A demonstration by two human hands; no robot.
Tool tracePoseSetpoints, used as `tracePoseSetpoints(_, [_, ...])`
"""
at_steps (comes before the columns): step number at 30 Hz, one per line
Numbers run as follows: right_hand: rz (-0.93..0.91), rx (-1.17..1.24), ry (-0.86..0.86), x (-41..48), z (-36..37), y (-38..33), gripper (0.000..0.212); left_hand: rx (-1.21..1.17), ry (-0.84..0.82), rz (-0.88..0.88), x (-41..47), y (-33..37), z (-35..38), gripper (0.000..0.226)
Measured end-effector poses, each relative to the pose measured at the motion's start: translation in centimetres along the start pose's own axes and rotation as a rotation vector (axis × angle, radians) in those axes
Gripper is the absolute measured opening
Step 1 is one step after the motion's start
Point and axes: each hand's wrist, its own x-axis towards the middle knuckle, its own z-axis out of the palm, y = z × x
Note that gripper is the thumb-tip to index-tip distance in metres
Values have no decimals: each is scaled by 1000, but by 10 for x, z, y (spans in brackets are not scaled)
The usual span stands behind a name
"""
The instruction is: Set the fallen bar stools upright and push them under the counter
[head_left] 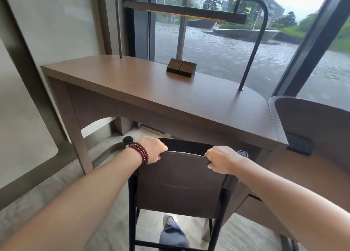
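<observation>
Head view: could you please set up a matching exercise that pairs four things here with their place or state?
1 bar stool
2 socket block
3 lamp bar
4 bead bracelet

A on the left wrist
B sitting on the counter
C upright, backrest gripped by left hand and right hand
D hanging above the counter

Pairs: 1-C; 2-B; 3-D; 4-A
</observation>
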Motion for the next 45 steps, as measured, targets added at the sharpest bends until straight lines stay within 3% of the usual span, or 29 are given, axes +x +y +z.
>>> tracePoseSetpoints(9, [159, 39, -40, -3, 54, 20, 21, 48, -103, 60, 49, 32, 33, 17])
tracePoseSetpoints(14, [163, 45, -41, -1, 65, 22, 20, 39, -138, 95, 59, 31, 42, 18])
tracePoseSetpoints(21, [115, 86, -182, -9, 73, 13, 17, -90, -259, 140, 50, 35, 53, 24])
tracePoseSetpoints(31, [62, 113, -238, -26, 70, 10, 10, -300, -314, -91, 16, 49, 43, 31])
tracePoseSetpoints(34, [47, 113, -238, -29, 69, 8, 22, -480, -217, -227, -4, 60, 38, 40])
tracePoseSetpoints(39, [-45, 139, 8, -40, 64, -12, 57, -669, 53, -447, -55, 85, 36, 58])
tracePoseSetpoints(43, [-188, 327, 195, -56, 65, -34, 61, -724, 126, -568, -98, 110, 28, 60])
tracePoseSetpoints(45, [-227, 468, 207, -67, 65, -48, 61, -798, 170, -640, -118, 125, 25, 61])
